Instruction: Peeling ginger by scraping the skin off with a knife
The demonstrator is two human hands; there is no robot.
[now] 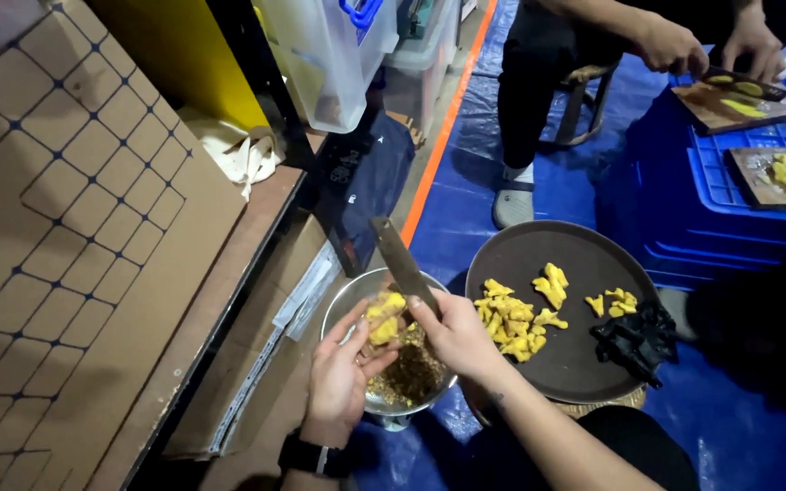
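- Yellow ginger piece (pixel 384 316), knobbly and partly bared, sits pinched in the fingers of the left hand (pixel 343 373), held right over the steel bowl (pixel 346 305) so that scrapings drop inside rather than on the floor.
- Right hand (pixel 457 335) is clenched around the handle of a knife (pixel 402 262), whose blade angles up and away from the body, its lower edge against the ginger.
- Brown peelings (pixel 411 373) lie heaped in the bowl beneath both hands.
- Just to the right, a dark round tray (pixel 584 250) carries cleaned yellow pieces (pixel 513 325), within easy reach, with a black glove (pixel 637 338) on its rim.
- Beyond, another person's hands (pixel 711 50) cut on a wooden board (pixel 739 105) set on blue crates (pixel 730 195).
- Blue tarpaulin (pixel 466 182) covers the floor.
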